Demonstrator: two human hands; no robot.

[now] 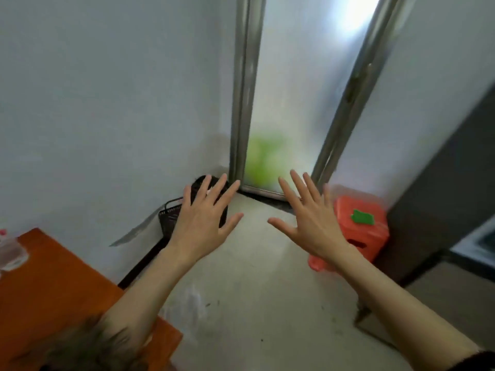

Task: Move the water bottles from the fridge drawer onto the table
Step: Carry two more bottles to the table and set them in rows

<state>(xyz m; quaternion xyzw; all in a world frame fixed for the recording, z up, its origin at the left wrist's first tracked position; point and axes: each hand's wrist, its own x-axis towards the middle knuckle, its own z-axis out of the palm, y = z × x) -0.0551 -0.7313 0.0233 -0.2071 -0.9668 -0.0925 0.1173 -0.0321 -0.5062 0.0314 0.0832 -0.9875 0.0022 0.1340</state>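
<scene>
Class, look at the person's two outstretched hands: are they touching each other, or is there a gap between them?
Apart. The head view shows the left hand and right hand spread open side by side, with bare pale floor plainly visible between the two thumbs.

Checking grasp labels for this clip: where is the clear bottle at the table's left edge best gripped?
Judging by the little that shows, grip the clear bottle around its body below the pink cap, coming from its right over the orange table. It seems upright but is cut off by the frame. Both the left hand and right hand are open and empty.
</scene>
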